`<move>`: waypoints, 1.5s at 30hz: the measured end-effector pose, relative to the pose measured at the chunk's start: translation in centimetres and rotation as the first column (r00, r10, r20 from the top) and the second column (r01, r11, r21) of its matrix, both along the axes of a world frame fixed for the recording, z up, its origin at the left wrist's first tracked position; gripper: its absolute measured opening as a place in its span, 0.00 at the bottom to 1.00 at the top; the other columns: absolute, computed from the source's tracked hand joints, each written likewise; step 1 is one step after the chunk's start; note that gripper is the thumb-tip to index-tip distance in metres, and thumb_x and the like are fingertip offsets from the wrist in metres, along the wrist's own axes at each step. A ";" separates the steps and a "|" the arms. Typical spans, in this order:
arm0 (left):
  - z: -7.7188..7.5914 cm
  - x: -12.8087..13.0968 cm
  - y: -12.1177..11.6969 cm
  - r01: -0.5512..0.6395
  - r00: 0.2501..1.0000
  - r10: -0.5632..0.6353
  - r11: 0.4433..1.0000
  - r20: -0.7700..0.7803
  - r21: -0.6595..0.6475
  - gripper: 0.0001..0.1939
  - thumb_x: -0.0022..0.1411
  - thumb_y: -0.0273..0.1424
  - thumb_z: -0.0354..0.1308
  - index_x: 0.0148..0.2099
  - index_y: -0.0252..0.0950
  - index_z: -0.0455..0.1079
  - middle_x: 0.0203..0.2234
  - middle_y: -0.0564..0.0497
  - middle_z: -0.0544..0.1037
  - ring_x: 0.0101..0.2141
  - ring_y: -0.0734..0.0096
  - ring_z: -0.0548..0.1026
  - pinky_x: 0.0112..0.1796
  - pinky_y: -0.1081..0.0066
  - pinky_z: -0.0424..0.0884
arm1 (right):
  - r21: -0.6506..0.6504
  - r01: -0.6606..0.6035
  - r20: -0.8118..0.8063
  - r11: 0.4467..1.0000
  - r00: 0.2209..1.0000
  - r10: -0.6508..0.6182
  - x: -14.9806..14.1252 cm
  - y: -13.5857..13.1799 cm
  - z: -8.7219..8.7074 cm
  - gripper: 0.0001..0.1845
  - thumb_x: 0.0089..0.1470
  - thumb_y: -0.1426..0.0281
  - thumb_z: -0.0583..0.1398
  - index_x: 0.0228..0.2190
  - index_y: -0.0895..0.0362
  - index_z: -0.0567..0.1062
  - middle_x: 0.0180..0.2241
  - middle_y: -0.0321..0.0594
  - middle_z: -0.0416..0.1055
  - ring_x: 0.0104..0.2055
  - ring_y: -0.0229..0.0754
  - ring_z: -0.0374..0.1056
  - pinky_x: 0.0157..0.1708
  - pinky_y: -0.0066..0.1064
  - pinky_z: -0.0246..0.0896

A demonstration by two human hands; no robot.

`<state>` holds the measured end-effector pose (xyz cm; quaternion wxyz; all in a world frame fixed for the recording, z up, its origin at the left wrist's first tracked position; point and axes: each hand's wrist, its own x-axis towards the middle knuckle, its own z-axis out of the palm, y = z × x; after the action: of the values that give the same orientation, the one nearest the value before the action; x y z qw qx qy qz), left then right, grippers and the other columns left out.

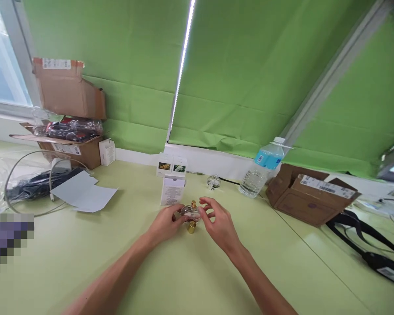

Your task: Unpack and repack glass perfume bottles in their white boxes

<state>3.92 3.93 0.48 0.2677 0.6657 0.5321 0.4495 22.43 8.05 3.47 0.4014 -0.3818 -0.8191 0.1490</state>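
Observation:
A small round clear glass perfume bottle (191, 212) with a gold sprayer top stands on the pale green table (184, 271). My left hand (167, 222) grips its left side with curled fingers. My right hand (216, 221) is at its right side, fingers bent, fingertips touching or almost touching the glass. A small gold cap (191, 227) lies on the table just in front of the bottle, between my hands. An open white carton (172, 189) stands right behind the bottle.
Two small picture boxes (171, 166) and a second glass bottle (213, 181) sit near the wall. A water bottle (262, 168) leans at right beside a flat cardboard box (310, 192). Left: paper sheets (83, 192), cables, an open cardboard box (68, 144). Black strap (367, 245) far right.

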 end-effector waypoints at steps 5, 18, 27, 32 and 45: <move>0.0 0.0 0.1 0.021 1.000 -0.022 0.999 -0.019 -0.050 0.18 0.63 0.44 0.49 0.45 0.39 0.73 0.35 0.51 0.79 0.22 0.75 0.65 0.23 0.75 0.58 | 0.074 0.032 0.013 0.997 0.999 -0.033 0.5 -0.2 0.2 0.15 0.59 0.65 0.54 0.47 0.52 0.71 0.44 0.44 0.73 0.36 0.42 0.70 0.28 0.32 0.71; 0.1 0.3 0.4 0.051 0.998 -0.053 0.997 -0.043 -0.056 0.18 0.63 0.42 0.48 0.46 0.38 0.71 0.36 0.51 0.77 0.20 0.78 0.62 0.23 0.75 0.58 | 0.111 -0.002 -0.033 0.994 0.999 0.006 -2.4 0.5 -0.3 0.12 0.60 0.72 0.55 0.42 0.51 0.76 0.38 0.39 0.77 0.43 0.43 0.70 0.43 0.36 0.67; -0.4 0.3 0.6 0.016 0.997 -0.021 0.998 -0.069 -0.068 0.18 0.63 0.44 0.49 0.47 0.40 0.71 0.35 0.53 0.76 0.20 0.77 0.61 0.23 0.74 0.57 | 0.108 0.019 -0.093 0.994 0.996 -0.009 -1.7 0.4 0.2 0.12 0.60 0.69 0.56 0.44 0.50 0.75 0.39 0.38 0.77 0.43 0.42 0.71 0.42 0.34 0.68; -0.3 0.3 0.5 0.015 0.997 -0.020 0.998 -0.072 -0.063 0.18 0.63 0.44 0.49 0.47 0.40 0.71 0.36 0.53 0.76 0.20 0.77 0.61 0.23 0.74 0.57 | 0.100 0.036 -0.056 0.994 0.998 -0.031 -1.5 0.9 -1.0 0.09 0.59 0.68 0.57 0.40 0.51 0.77 0.36 0.38 0.77 0.40 0.42 0.72 0.40 0.34 0.68; -0.1 0.4 0.5 0.023 0.993 -0.036 0.994 -0.113 -0.111 0.19 0.63 0.46 0.49 0.50 0.42 0.70 0.38 0.52 0.77 0.22 0.75 0.61 0.26 0.73 0.59 | 0.077 0.029 0.101 0.997 0.994 -0.037 -0.7 0.3 0.0 0.11 0.56 0.68 0.59 0.42 0.50 0.76 0.40 0.35 0.78 0.43 0.43 0.72 0.42 0.32 0.66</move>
<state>4.32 4.41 0.43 0.2795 0.6825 0.5607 0.3764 21.69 8.33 3.43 0.3754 -0.3870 -0.8372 0.0915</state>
